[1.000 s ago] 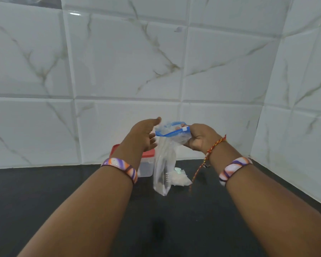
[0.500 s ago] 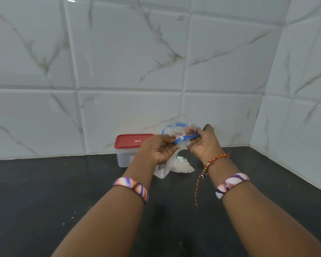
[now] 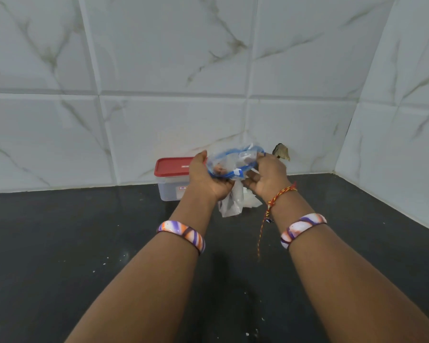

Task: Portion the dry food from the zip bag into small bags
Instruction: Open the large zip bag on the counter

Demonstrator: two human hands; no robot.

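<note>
While both hands grip the zip bag's (image 3: 233, 164) spread mouth, its contents stay unclear.

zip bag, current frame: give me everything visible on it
The zip bag is clear, thin, crinkled plastic with a blue zip strip round its mouth. The mouth is pulled open into an oval, facing up toward the camera. The left hand grips its left rim and the right hand its right rim, holding it up above the black countertop. Its body hangs limp below the hands. Contents cannot be made out.
</note>
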